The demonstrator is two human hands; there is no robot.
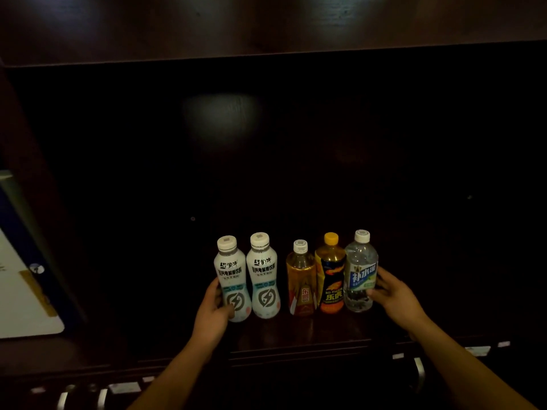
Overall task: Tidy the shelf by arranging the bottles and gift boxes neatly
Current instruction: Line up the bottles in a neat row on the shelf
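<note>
Several bottles stand upright in a row on a dark wooden shelf point(296, 329). From the left: a white bottle point(231, 273), a second white bottle point(263, 276), an amber bottle with a white cap point(300, 279), a dark bottle with a yellow cap point(330, 276), and a clear water bottle point(360, 270). My left hand point(214, 310) wraps the lower left side of the leftmost white bottle. My right hand point(390, 291) holds the right side of the clear water bottle. No gift box shows.
The shelf bay is deep and very dark, with a wooden board above. A white and blue box-like object point(20, 276) sits at the far left. Metal drawer handles point(418, 371) line the cabinet front below the shelf edge.
</note>
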